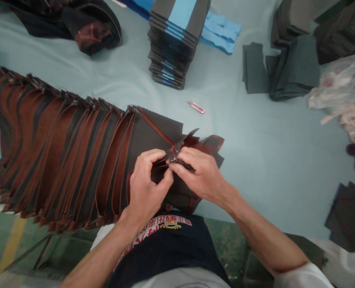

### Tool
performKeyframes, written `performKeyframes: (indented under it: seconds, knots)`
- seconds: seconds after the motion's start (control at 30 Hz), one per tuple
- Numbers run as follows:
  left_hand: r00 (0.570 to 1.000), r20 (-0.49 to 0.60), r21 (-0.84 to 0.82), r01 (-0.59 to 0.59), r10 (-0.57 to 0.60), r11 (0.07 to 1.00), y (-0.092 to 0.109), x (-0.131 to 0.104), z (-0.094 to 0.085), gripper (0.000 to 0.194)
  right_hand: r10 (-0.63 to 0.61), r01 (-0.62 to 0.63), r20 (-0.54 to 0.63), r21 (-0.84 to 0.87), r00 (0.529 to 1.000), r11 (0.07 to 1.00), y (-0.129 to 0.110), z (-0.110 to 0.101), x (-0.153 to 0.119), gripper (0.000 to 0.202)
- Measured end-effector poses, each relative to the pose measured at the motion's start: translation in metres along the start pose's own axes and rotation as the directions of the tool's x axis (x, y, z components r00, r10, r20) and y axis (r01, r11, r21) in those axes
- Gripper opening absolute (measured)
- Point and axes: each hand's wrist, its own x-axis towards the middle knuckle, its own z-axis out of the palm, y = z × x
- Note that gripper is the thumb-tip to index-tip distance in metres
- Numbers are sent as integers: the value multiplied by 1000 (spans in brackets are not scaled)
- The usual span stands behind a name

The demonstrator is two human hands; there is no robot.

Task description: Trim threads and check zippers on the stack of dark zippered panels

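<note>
- Pinching with both hands, I am holding the metal zipper slider (174,154) at the end of a brown zipper tape (157,128), my left hand (145,182) clenched around the tape from the left and my right hand (197,172) gripping it from the right.
- That zipper is running along the top dark fabric panel (162,126), which is lying on the pale blue table (255,140) right in front of me.
- Left of it, a long overlapping row of similar brown and black zippered panels (54,148) is fanning away across the table.
- Farther off, a pink thread snip (195,107) is lying alone, with a stack of grey and blue pieces (177,40) behind it.
- Grey folded fabric (285,68) is sitting at the far right.
</note>
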Motion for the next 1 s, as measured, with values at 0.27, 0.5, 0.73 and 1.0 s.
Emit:
performKeyframes:
  seconds: [0.27, 0.5, 0.73, 1.0]
  knots:
    - [999, -43, 63, -30, 32, 998, 7, -6, -16, 11, 101, -201, 275, 362, 956, 910, 11, -18, 20, 18]
    - [1000, 10, -60, 7, -6, 998, 14, 5, -22, 10, -25, 21, 114, 34, 993, 999, -7, -16, 11, 20]
    - [980, 168, -239, -62, 104, 969, 17, 23, -30, 8, -142, 142, 4, -69, 990, 987, -14, -19, -1, 22]
    - [963, 215, -271, -103, 165, 957, 16, 25, -26, 11, -131, 119, -111, -115, 985, 986, -13, -13, -6, 26]
